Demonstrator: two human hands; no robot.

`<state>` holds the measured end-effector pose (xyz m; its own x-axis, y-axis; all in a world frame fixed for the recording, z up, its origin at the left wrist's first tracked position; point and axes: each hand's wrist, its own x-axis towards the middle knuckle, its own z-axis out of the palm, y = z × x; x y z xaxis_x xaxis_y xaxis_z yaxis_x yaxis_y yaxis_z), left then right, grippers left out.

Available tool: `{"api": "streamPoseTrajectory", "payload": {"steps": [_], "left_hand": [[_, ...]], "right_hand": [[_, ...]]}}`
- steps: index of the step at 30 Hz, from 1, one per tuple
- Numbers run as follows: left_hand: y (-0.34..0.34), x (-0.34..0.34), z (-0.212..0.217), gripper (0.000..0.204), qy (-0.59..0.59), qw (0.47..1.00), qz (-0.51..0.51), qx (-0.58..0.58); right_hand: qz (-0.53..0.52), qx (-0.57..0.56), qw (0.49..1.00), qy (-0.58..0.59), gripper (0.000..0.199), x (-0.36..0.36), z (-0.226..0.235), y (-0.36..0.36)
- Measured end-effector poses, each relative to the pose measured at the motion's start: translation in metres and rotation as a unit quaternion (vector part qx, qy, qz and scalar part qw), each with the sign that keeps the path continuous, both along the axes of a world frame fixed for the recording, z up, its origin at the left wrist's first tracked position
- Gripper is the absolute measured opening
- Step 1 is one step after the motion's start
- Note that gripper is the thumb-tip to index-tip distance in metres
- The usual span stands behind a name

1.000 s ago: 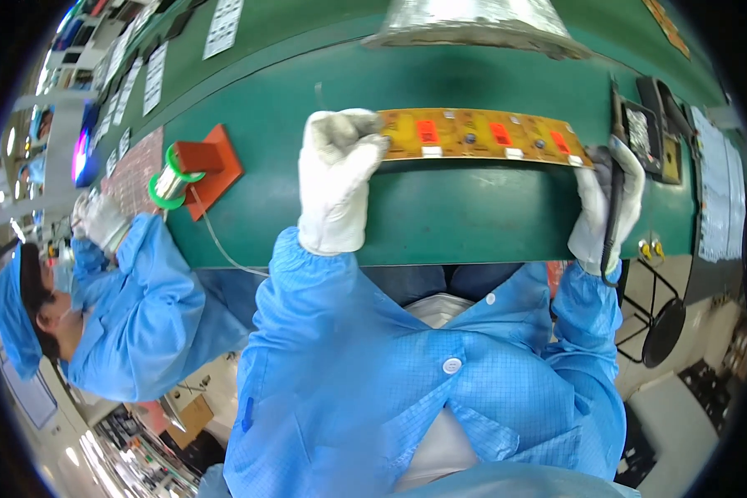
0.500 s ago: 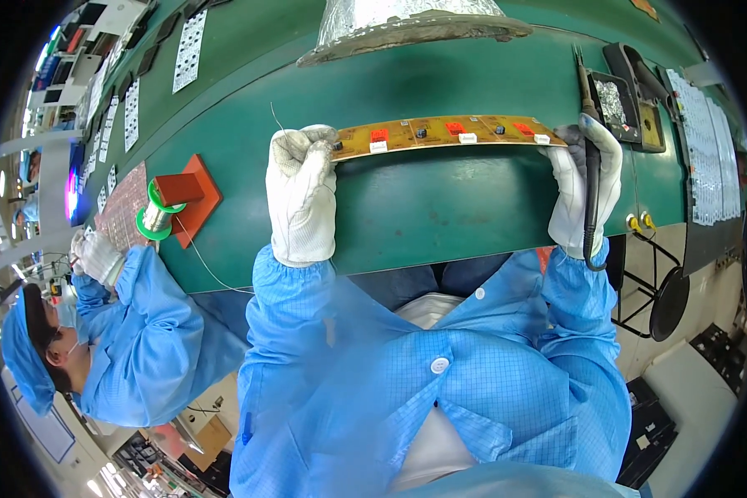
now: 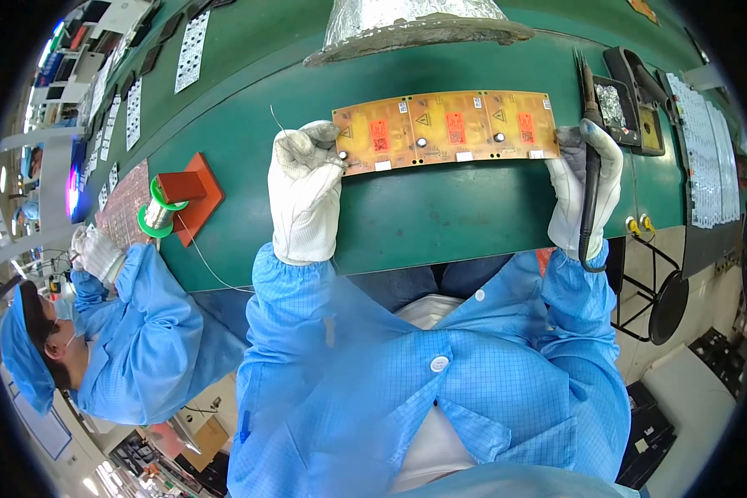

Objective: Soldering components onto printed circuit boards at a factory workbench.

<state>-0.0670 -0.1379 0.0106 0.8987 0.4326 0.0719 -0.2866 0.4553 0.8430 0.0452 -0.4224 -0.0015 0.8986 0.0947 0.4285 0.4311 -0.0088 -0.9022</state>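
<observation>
Over the green bench (image 3: 440,220), my gloved hands hold a long yellow-brown circuit board (image 3: 436,124) by its two ends. Its face shows three sections with red labels, round black-and-white parts and white connectors along the near edge. My left hand (image 3: 305,203) pinches the left end, its fingers closed. A thin solder wire (image 3: 275,119) sticks up from that same hand. At the right end, my right hand (image 3: 566,199) grips the board's edge and also keeps a black soldering iron (image 3: 592,178) in its fingers, the tip pointing away from me.
A solder spool (image 3: 156,216) sits on a red stand (image 3: 203,195) at left, its wire trailing toward my left sleeve. Beyond the board is a foil-covered hood (image 3: 415,29). A soldering-iron holder (image 3: 639,95) and white strips (image 3: 705,158) lie at right. A co-worker (image 3: 153,332) works at left.
The board has tilted from nearly edge-on to showing its broad face, its far edge now higher in view. Both hands keep their grip with little movement.
</observation>
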Motion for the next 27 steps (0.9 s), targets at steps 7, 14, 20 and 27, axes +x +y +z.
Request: {"api": "streamPoseTrajectory", "payload": {"steps": [7, 14, 20, 27], "left_hand": [[-0.001, 0.001, 0.004, 0.036, 0.016, 1.000, 0.000, -0.005], [-0.009, 0.007, 0.011, 0.022, 0.073, 0.997, 0.034, 0.016], [-0.006, 0.001, 0.017, 0.014, 0.113, 0.993, -0.037, 0.025], [-0.003, 0.002, 0.018, 0.026, 0.175, 0.977, -0.026, 0.116]], "right_hand": [[-0.004, -0.006, 1.000, 0.013, 0.052, 0.000, 0.005, 0.001], [0.018, 0.030, 0.999, 0.034, 0.057, -0.001, 0.009, -0.009], [-0.005, 0.008, 0.999, 0.045, 0.053, -0.008, 0.021, -0.006], [-0.001, 0.001, 0.996, 0.084, 0.046, -0.004, 0.015, 0.005]]}}
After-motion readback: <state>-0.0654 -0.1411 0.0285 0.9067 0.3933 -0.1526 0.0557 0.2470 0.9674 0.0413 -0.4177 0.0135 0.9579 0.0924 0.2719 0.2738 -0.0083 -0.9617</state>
